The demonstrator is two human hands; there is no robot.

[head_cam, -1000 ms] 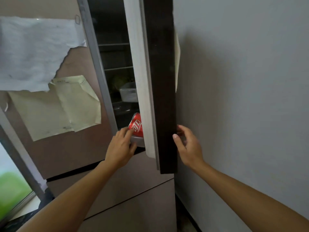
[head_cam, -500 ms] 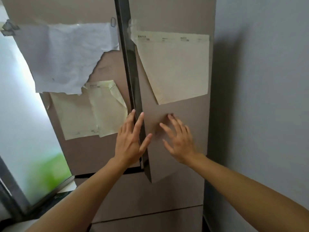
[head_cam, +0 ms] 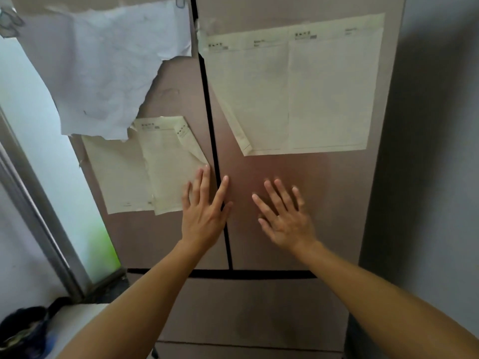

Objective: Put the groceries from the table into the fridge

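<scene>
Two hands are up on the fridge (head_cam: pixel 337 216), which fills the middle of the view, its two upper doors shut with only a thin dark seam (head_cam: pixel 209 99) between them. The left hand (head_cam: pixel 204 218) lies across that seam, fingers straight and spread, gripping nothing: thumb and forefinger on the right door (head_cam: pixel 344 182), the other fingers over the left door (head_cam: pixel 145 242), tips at the corner of the folded yellowish sheets (head_cam: pixel 145 167). The right hand (head_cam: pixel 285 218), slightly blurred, is splayed flat on the right door just below a large yellowish sheet (head_cam: pixel 305 92), and it holds nothing either. A torn white paper (head_cam: pixel 111 68) hangs higher on the left door. Below both wrists runs a dark gap, then a drawer front (head_cam: pixel 246 307). A bright window (head_cam: pixel 39 125) is on the left, a grey wall (head_cam: pixel 435 125) on the right, and a dark bundle (head_cam: pixel 23 330) sits near left.
</scene>
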